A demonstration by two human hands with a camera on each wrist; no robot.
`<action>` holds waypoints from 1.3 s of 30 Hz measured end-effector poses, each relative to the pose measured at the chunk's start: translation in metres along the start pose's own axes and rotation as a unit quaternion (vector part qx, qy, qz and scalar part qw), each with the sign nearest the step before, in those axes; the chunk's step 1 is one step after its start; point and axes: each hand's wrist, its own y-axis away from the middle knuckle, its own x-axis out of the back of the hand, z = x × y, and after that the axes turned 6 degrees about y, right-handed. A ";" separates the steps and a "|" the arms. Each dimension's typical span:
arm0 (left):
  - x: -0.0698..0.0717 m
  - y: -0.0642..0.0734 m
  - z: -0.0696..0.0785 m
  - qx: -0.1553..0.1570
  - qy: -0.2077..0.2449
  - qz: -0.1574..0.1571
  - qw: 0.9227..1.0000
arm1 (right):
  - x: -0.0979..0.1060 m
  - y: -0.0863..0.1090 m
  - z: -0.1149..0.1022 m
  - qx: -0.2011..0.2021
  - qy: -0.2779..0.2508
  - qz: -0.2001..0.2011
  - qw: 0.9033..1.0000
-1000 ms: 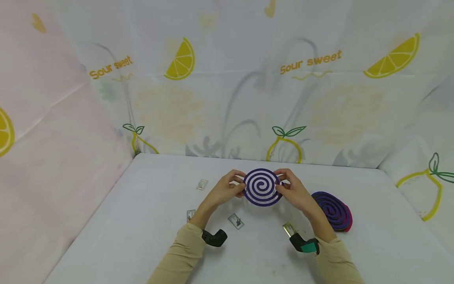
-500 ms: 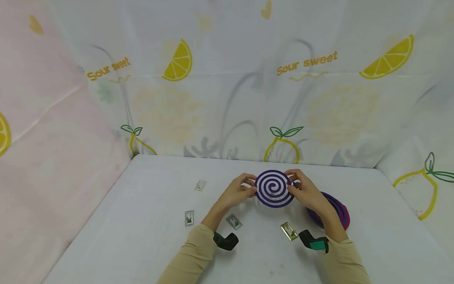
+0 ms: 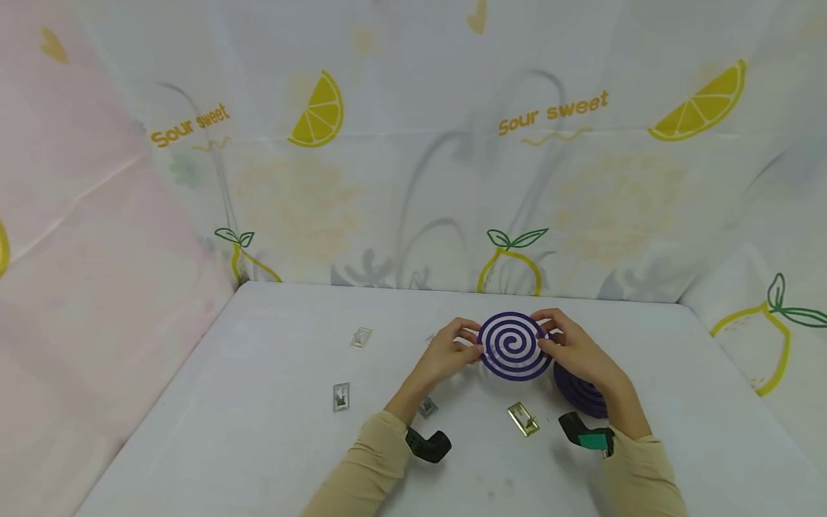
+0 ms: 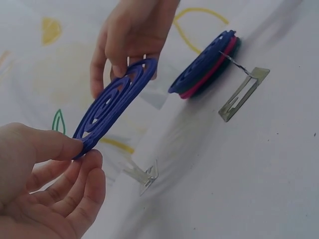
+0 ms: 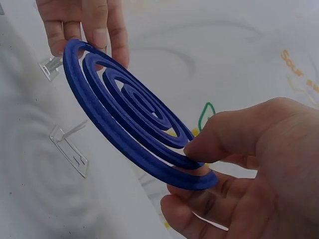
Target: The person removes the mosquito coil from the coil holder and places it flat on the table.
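A blue-purple mosquito coil (image 3: 513, 343) is held up above the white table, its spiral face turned toward the head camera. On its left edge, my left hand (image 3: 446, 353) pinches the rim between thumb and fingers. My right hand (image 3: 578, 353) grips the opposite edge, with the thumb on the near face in the right wrist view. Behind the right forearm lies a stack of coils (image 3: 573, 388), partly hidden; the left wrist view shows blue, pink and dark green layers in this stack (image 4: 204, 64).
Thin metal coil stands lie around: a gold one (image 3: 523, 419) below the held coil, and silver ones at front left (image 3: 341, 396) and back left (image 3: 361, 337). Another silver stand (image 3: 427, 408) is partly behind the left forearm. A printed cloth (image 3: 400, 179) hangs behind the table.
Both hands have moved to the right together, still holding the coil. The right arm now covers more of the stack, and the gold stand has come out from behind the right wrist camera.
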 end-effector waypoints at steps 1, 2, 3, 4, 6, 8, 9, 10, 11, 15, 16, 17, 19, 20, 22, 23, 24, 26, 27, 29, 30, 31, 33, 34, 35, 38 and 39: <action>-0.002 0.000 -0.001 -0.002 0.002 0.000 1.000 | 0.001 0.001 0.001 -0.001 0.002 -0.001 1.000; -0.004 -0.001 -0.001 -0.001 0.003 0.000 1.000 | 0.002 0.002 0.002 -0.003 0.005 -0.002 1.000; -0.005 -0.001 -0.002 -0.002 0.004 0.001 1.000 | 0.003 0.003 0.002 -0.003 0.007 -0.002 1.000; -0.007 -0.002 -0.002 -0.002 0.005 0.002 1.000 | 0.004 0.004 0.003 -0.004 0.009 -0.003 1.000; -0.011 -0.003 -0.003 -0.001 0.004 0.003 1.000 | 0.005 0.006 0.005 -0.004 0.017 -0.002 1.000; -0.015 -0.004 -0.004 0.000 0.003 0.003 1.000 | 0.007 0.008 0.006 -0.004 0.024 0.001 1.000; -0.017 -0.005 -0.005 -0.001 0.001 0.002 1.000 | 0.009 0.009 0.007 -0.004 0.029 0.004 1.000; -0.020 -0.006 -0.005 -0.001 0.001 0.001 1.000 | 0.011 0.010 0.008 -0.003 0.034 0.007 0.999; -0.022 -0.007 -0.005 -0.006 0.004 -0.002 1.000 | 0.013 0.012 0.009 -0.003 0.041 0.011 0.999; -0.035 -0.013 -0.008 -0.010 0.007 -0.009 1.000 | 0.021 0.018 0.014 -0.008 0.069 0.023 0.997; -0.038 -0.014 -0.008 -0.013 0.011 -0.010 1.000 | 0.023 0.020 0.015 -0.009 0.074 0.025 0.997; -0.041 -0.015 -0.009 -0.013 0.012 -0.010 1.000 | 0.025 0.022 0.017 -0.010 0.079 0.027 0.996; -0.047 -0.016 -0.009 -0.011 0.008 -0.008 1.000 | 0.029 0.025 0.018 -0.014 0.086 0.028 0.996; -0.050 -0.017 -0.009 -0.011 0.009 -0.008 1.000 | 0.030 0.026 0.019 -0.016 0.090 0.029 0.995; -0.055 -0.018 -0.009 -0.014 0.008 -0.007 1.000 | 0.033 0.028 0.021 -0.017 0.092 0.027 0.995; -0.057 -0.018 -0.009 -0.012 0.006 -0.006 1.000 | 0.035 0.029 0.022 -0.018 0.093 0.025 0.995; -0.060 -0.019 -0.009 -0.013 0.009 -0.007 1.000 | 0.036 0.030 0.023 -0.023 0.094 0.023 0.995; -0.064 -0.019 -0.009 -0.012 0.014 -0.007 1.000 | 0.040 0.032 0.027 -0.026 0.099 0.020 0.994; -0.066 -0.019 -0.009 -0.011 0.016 -0.007 1.000 | 0.041 0.033 0.028 -0.028 0.100 0.019 0.994; -0.071 -0.020 -0.011 -0.008 0.019 -0.008 1.000 | 0.044 0.036 0.032 -0.031 0.102 0.017 0.994; -0.073 -0.021 -0.011 -0.008 0.019 -0.008 1.000 | 0.045 0.037 0.034 -0.032 0.103 0.017 0.994; -0.075 -0.021 -0.012 -0.009 0.016 -0.008 1.000 | 0.046 0.038 0.036 -0.032 0.104 0.016 0.994; -0.079 -0.022 -0.013 -0.012 0.015 -0.010 1.000 | 0.048 0.040 0.039 -0.034 0.103 0.015 0.994; -0.080 -0.022 -0.013 -0.015 0.014 -0.011 1.000 | 0.049 0.041 0.041 -0.036 0.102 0.015 0.994; -0.082 -0.023 -0.013 -0.018 0.008 -0.011 1.000 | 0.049 0.042 0.042 -0.038 0.101 0.015 0.994; -0.086 -0.023 -0.014 -0.025 -0.018 -0.008 0.999 | 0.051 0.044 0.045 -0.042 0.101 0.017 0.994; -0.087 -0.023 -0.014 -0.025 -0.025 -0.009 0.999 | 0.051 0.045 0.046 -0.042 0.101 0.018 0.994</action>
